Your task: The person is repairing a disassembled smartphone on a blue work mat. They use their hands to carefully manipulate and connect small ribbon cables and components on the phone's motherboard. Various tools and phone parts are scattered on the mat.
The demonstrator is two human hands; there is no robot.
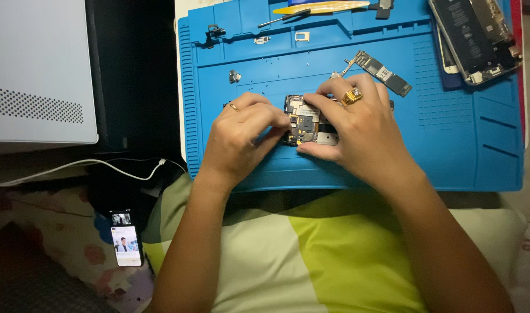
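An opened phone body (304, 123) with its circuit parts showing lies on a blue repair mat (439, 145). My left hand (239, 136), a ring on one finger, pinches at the phone's left edge with curled fingers. My right hand (357, 130), wearing a gold ring, covers the phone's right side and grips it between thumb and fingers. Most of the phone is hidden under my hands.
A loose circuit board (383, 73) lies beyond my right hand. Another opened phone (476, 37) sits at the mat's far right. A screwdriver and yellow pry tool (323, 8) rest at the top. Small parts (235, 76) dot the mat. A lit phone (126, 237) lies lower left, near a white cable (102, 165).
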